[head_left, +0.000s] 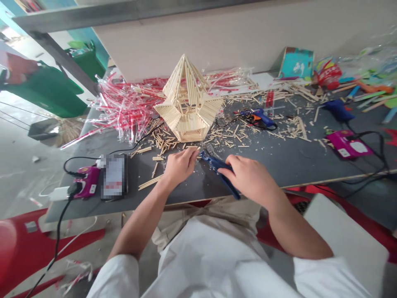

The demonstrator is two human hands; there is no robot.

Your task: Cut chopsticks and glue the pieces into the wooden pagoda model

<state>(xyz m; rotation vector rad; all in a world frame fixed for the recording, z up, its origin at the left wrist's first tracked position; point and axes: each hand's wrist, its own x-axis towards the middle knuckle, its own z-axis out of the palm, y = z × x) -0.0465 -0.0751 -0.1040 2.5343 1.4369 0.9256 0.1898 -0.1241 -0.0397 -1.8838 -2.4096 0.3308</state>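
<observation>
My left hand is closed in a pinch on a thin wooden stick, mostly hidden by the fingers. Its end points toward the head of blue-handled pliers. My right hand wraps around the handles of these pliers, whose jaws lie close to the left fingertips. Whether the jaws touch the stick, I cannot tell. Just beyond both hands stands a lantern-like model built from wooden sticks, with a pointed top and flared panels. Short cut stick pieces lie around its base, and a few longer sticks rest left of my left wrist.
Red-and-clear plastic wrappers heap at the back left. A blue glue gun lies right of the model, another farther right. Purple power strips and a phone sit on the grey table; cords trail off its edges.
</observation>
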